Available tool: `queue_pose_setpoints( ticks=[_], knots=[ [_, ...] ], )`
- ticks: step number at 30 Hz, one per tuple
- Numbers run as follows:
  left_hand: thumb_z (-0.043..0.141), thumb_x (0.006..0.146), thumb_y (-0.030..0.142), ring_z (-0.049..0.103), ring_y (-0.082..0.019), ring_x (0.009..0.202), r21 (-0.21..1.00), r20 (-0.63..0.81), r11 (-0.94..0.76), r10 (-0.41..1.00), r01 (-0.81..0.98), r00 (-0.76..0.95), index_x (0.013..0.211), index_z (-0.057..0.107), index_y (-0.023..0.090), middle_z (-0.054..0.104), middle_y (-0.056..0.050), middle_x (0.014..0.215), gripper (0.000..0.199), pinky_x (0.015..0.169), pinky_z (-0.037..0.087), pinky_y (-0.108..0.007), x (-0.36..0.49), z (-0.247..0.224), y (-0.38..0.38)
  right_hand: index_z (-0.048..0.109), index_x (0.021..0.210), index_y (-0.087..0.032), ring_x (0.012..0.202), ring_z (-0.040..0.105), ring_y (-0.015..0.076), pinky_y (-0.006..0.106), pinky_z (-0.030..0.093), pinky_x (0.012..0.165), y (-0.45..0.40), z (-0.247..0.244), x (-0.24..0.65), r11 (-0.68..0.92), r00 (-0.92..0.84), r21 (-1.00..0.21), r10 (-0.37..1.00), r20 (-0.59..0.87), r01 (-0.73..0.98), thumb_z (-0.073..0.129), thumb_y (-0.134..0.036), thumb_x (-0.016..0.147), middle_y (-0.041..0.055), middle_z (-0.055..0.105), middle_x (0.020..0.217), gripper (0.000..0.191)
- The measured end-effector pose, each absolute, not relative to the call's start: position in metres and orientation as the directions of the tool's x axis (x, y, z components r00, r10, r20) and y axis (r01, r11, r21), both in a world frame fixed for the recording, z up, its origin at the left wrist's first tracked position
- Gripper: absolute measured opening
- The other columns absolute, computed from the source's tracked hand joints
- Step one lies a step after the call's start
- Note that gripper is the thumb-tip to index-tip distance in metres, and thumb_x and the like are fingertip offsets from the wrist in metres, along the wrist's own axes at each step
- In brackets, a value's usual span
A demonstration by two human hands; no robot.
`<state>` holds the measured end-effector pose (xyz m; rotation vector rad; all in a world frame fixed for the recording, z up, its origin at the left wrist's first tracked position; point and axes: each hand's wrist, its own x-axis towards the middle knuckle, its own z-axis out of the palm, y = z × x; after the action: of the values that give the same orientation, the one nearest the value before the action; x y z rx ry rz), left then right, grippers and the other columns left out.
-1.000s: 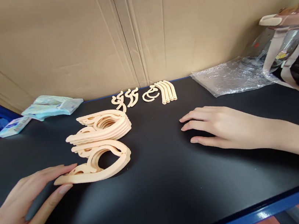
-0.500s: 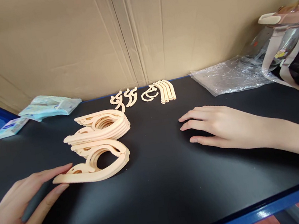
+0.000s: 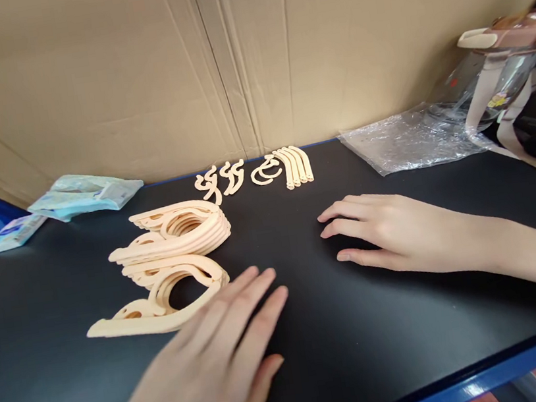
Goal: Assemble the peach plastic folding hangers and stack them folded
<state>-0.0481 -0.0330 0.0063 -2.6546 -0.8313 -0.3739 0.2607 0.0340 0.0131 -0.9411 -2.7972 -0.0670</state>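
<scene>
Two stacks of cream plastic folding hangers lie left of the middle: a rear stack [image 3: 177, 230] and a front stack [image 3: 150, 321] lying against it. My left hand [image 3: 219, 347] is stretched out flat at the front stack's right end, covering part of its curved edge; whether it touches the stack I cannot tell. It holds nothing. My right hand [image 3: 382, 231] rests on the black tabletop [image 3: 348, 343] to the right, fingers apart and nothing in them. Beyond the hands lie loose curved hook pieces [image 3: 232, 176] and several slim arm pieces [image 3: 296, 167].
A clear plastic bag [image 3: 394, 140] lies at the back right, beside a strapped clear bottle [image 3: 502, 61]. Light blue tissue packs [image 3: 82, 194] sit at the back left. Cardboard [image 3: 131, 80] stands behind, and a blue frame edge [image 3: 477, 378] runs along the front.
My left hand has let go of the front hanger's left tip and moved right, across to the stack's right end. My right hand has stayed in place.
</scene>
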Motion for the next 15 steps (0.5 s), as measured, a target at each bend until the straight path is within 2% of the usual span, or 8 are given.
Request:
queue_pose_setpoints(
  ticks=[2,4,9,12,15],
  knots=[
    [0.040,0.102,0.027,0.065,-0.028,0.122,-0.263,0.276,-0.822,0.438,0.506,0.855,0.136,0.060,0.014,0.063,-0.011,0.141,0.042,0.097,0.054,-0.038,-0.020,0.005,-0.024,0.065,0.116,-0.016,0.108,0.065,0.0253,0.043,0.054,0.092,0.034,0.013,0.262,0.805,-0.787,-0.022,0.585,0.196,0.593,0.047,-0.034,0.103,0.0120,0.065,0.125,0.030],
    [0.035,0.104,0.026,0.064,-0.029,0.125,-0.176,0.227,-0.860,0.439,0.479,0.870,0.136,0.060,0.011,0.062,-0.013,0.142,0.044,0.096,0.058,-0.039,-0.004,0.003,-0.013,0.065,0.117,-0.015,0.109,0.065,0.0256,0.044,0.055,0.092,0.035,0.013,0.262,0.810,-0.790,-0.025,0.578,0.202,0.586,0.046,-0.033,0.103,0.0123,0.066,0.125,0.029],
    [0.039,0.103,0.026,0.052,-0.029,0.138,0.049,0.215,-0.870,0.490,0.491,0.845,0.142,0.053,0.010,0.055,-0.012,0.149,0.045,0.107,0.053,-0.047,0.010,-0.001,0.003,0.065,0.119,-0.016,0.107,0.067,0.0248,0.044,0.055,0.092,0.036,0.014,0.259,0.797,-0.771,-0.029,0.592,0.235,0.603,0.041,-0.027,0.104,0.0114,0.068,0.122,0.031],
    [0.040,0.102,0.024,0.050,-0.028,0.140,0.094,0.196,-0.866,0.499,0.490,0.844,0.143,0.052,0.011,0.053,-0.011,0.151,0.044,0.109,0.051,-0.049,0.010,-0.003,0.004,0.065,0.122,-0.013,0.109,0.068,0.0256,0.046,0.055,0.094,0.038,0.018,0.255,0.793,-0.756,-0.023,0.588,0.287,0.609,0.040,-0.024,0.104,0.0124,0.069,0.123,0.033],
    [0.039,0.103,0.025,0.049,-0.029,0.140,0.100,0.183,-0.871,0.492,0.482,0.851,0.145,0.050,0.011,0.050,-0.011,0.153,0.046,0.109,0.050,-0.051,0.007,-0.003,0.003,0.060,0.133,-0.008,0.120,0.064,0.0277,0.047,0.053,0.101,0.047,0.022,0.247,0.804,-0.771,0.047,0.550,0.320,0.593,0.043,-0.021,0.103,0.0144,0.066,0.132,0.037]
  ],
)
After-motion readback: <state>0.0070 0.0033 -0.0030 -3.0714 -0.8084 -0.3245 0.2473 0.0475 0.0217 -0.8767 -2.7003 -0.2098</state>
